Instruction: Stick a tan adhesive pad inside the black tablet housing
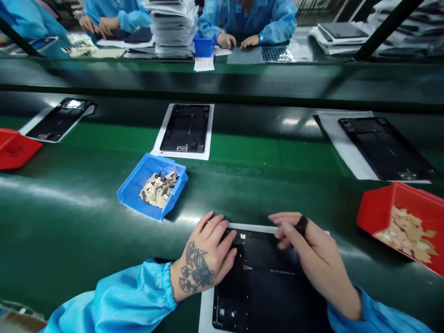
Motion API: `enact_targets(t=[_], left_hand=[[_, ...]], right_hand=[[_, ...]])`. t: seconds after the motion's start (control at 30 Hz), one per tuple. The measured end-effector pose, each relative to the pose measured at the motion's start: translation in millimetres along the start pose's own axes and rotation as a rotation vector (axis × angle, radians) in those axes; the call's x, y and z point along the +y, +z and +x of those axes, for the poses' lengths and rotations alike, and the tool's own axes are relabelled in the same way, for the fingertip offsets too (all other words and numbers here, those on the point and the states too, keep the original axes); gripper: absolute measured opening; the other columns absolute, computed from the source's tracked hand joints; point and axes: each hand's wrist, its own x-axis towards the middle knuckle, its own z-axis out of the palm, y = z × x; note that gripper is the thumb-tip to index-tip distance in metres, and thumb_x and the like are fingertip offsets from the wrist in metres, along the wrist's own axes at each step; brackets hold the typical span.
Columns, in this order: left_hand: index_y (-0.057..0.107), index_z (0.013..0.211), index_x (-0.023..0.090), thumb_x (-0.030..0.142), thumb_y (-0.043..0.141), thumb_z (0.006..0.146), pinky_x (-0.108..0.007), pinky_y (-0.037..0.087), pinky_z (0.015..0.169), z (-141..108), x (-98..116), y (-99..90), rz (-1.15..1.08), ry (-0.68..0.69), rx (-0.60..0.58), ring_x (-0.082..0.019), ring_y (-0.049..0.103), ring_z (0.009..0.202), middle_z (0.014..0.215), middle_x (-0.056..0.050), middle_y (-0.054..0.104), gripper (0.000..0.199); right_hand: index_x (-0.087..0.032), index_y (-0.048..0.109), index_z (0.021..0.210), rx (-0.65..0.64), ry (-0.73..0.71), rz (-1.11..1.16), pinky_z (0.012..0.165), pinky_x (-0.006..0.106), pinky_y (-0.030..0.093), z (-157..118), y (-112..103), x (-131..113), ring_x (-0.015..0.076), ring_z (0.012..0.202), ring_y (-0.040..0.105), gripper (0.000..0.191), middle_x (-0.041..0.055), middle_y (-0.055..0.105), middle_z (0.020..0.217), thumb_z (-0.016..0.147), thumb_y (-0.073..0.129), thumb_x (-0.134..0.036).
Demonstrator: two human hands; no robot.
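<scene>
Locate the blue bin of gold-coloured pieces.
In the head view, the blue bin sits on the green belt, just beyond the left hand, nearest a black panel.

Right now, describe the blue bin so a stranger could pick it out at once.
On the green belt, find the tattooed left hand and the black panel on white paper beyond it. The blue plastic bin sits between them, angled, holding gold-coloured flakes. Its neighbours here are red bins; the other blue bin is smaller, across the divider.

Green assembly-line belt [65, 259] runs full width, dark rail [222, 76] behind, black uprights [388, 27] beyond; glare [52, 189] looks like overhead strip lighting.
</scene>
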Motion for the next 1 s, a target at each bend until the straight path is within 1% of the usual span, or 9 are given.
enact_targets(t=[0.1, 0.2, 0.33, 0.47, 0.63, 0.73, 0.8, 0.9, 1.0], left_hand=[[0.061, 0.114, 0.007, 0.026, 0.047, 0.090, -0.055, 0.029, 0.108, 1, -3, 1.3, -0.006, 0.022, -0.034, -0.031, 0.041, 0.121, 0.120, -0.017, 0.053, 0.034], [0.057, 0.121, 0.013, 0.030, 0.049, 0.089, -0.055, 0.024, 0.110, 1, -6, 1.7, -0.053, 0.014, -0.086, -0.031, 0.036, 0.126, 0.126, -0.015, 0.048, 0.038], [0.056, 0.123, 0.021, 0.036, 0.053, 0.088, -0.053, 0.019, 0.112, 0, -10, 2.8, -0.100, -0.008, -0.097, -0.029, 0.029, 0.132, 0.130, -0.012, 0.044, 0.038], [0.057, 0.122, 0.026, 0.036, 0.055, 0.088, -0.054, 0.015, 0.112, -1, -11, 3.8, -0.115, 0.002, -0.093, -0.029, 0.026, 0.134, 0.134, -0.010, 0.043, 0.035], [0.055, 0.124, 0.021, 0.031, 0.051, 0.089, -0.056, 0.015, 0.112, 0, -7, -9.4, -0.164, 0.049, -0.065, -0.028, 0.024, 0.135, 0.139, -0.011, 0.038, 0.037], [0.055, 0.123, 0.017, 0.025, 0.046, 0.089, -0.056, 0.017, 0.112, -5, -2, -17.1, -0.212, 0.094, -0.010, -0.028, 0.028, 0.133, 0.136, -0.012, 0.043, 0.035], [0.058, 0.117, 0.015, 0.021, 0.045, 0.089, -0.054, 0.023, 0.111, -12, 2, -12.7, -0.237, 0.139, 0.116, -0.027, 0.032, 0.131, 0.131, -0.012, 0.047, 0.032], [0.062, 0.107, 0.016, 0.021, 0.048, 0.091, -0.049, 0.032, 0.109, -26, 2, 7.8, -0.227, 0.246, 0.353, -0.027, 0.039, 0.126, 0.122, -0.011, 0.053, 0.021], [0.063, 0.101, 0.018, 0.027, 0.055, 0.093, -0.042, 0.036, 0.107, -34, -3, 26.5, -0.197, 0.294, 0.423, -0.023, 0.044, 0.121, 0.116, -0.009, 0.057, 0.015]], right_hand=[[-0.027, 0.062, 0.109, -0.139, -0.070, -0.430, 0.067, 0.032, 0.052, 2, -14, 13, 0.0216, 0.085, 0.062, 0.032, 0.0042, 0.056, 0.111, 0.097, 0.041, -0.048], [-0.026, 0.059, 0.117, -0.244, -0.078, -0.625, 0.053, 0.033, 0.052, 2, -24, 35, 0.0217, 0.073, 0.064, 0.045, 0.0055, 0.056, 0.113, 0.094, 0.037, -0.058], [-0.025, 0.061, 0.102, -0.319, -0.089, -0.578, 0.063, 0.033, 0.054, 9, -32, 52, 0.0229, 0.080, 0.064, 0.043, 0.0048, 0.060, 0.099, 0.094, 0.036, -0.059], [-0.025, 0.058, 0.088, -0.472, -0.095, -0.527, 0.071, 0.032, 0.052, 19, -36, 48, 0.0208, 0.077, 0.061, 0.038, 0.0034, 0.058, 0.091, 0.097, 0.034, -0.053], [-0.027, 0.059, 0.089, -0.452, -0.120, -0.573, 0.064, 0.030, 0.052, 19, -39, 36, 0.0209, 0.070, 0.062, 0.031, 0.0021, 0.062, 0.084, 0.097, 0.038, -0.048], [-0.028, 0.058, 0.090, -0.450, -0.127, -0.629, 0.062, 0.030, 0.051, 29, -47, 33, 0.0213, 0.071, 0.063, 0.030, 0.0004, 0.063, 0.082, 0.097, 0.039, -0.049], [-0.027, 0.058, 0.092, -0.439, -0.154, -0.664, 0.066, 0.031, 0.051, 51, -55, 31, 0.0221, 0.076, 0.064, 0.032, 0.0005, 0.064, 0.087, 0.098, 0.038, -0.051], [-0.025, 0.060, 0.098, -0.354, -0.250, -0.698, 0.076, 0.036, 0.049, 111, -71, 26, 0.0256, 0.089, 0.062, 0.037, 0.0032, 0.065, 0.100, 0.097, 0.037, -0.055], [-0.021, 0.064, 0.090, -0.230, -0.313, -0.812, 0.069, 0.036, 0.047, 188, -86, 14, 0.0278, 0.081, 0.063, 0.037, 0.0059, 0.067, 0.091, 0.092, 0.046, -0.054]])
